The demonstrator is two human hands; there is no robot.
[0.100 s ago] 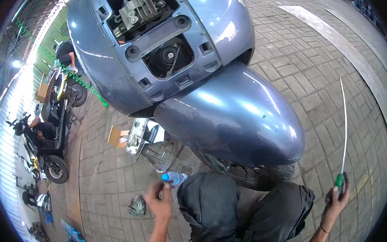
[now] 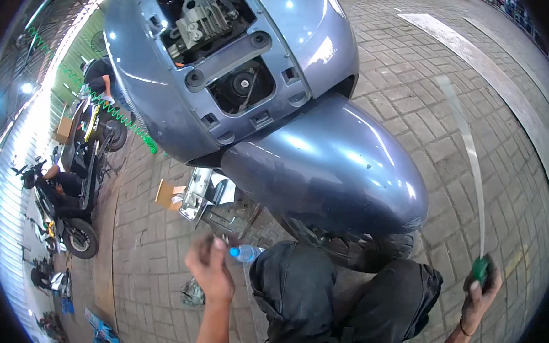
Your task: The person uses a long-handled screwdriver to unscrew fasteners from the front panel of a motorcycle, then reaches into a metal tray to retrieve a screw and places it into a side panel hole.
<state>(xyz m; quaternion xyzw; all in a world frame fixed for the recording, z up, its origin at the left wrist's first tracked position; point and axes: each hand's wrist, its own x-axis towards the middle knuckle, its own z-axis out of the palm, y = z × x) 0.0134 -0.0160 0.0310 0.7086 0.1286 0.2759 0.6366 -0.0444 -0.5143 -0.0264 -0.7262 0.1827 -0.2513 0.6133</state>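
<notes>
My right hand (image 2: 482, 294) is closed round the green handle (image 2: 480, 267) of a tool with a long, thin metal shaft (image 2: 480, 209), blurred and pointing up along the floor's right side. My left hand (image 2: 210, 266) has its fingers curled, with something small and dark at the fingertips that I cannot make out. A clear bottle with a blue cap (image 2: 246, 253) stands or lies just right of it, by my knee. Before me is a grey-blue scooter with a glossy front fender (image 2: 324, 168) over the tyre and an opened front panel (image 2: 252, 119) exposing metal parts.
A metal tray of parts and an open carton (image 2: 166, 194) sit left of the wheel. A crumpled bag (image 2: 194, 293) lies nearby. Further left are parked scooters (image 2: 77, 237), a person in dark clothes (image 2: 96, 75), another person's arm (image 2: 51, 172) and a green coiled hose (image 2: 150, 144).
My left hand has moved left and slightly up, away from the bottle. The long shaft in my right hand has swung leftward at its tip.
</notes>
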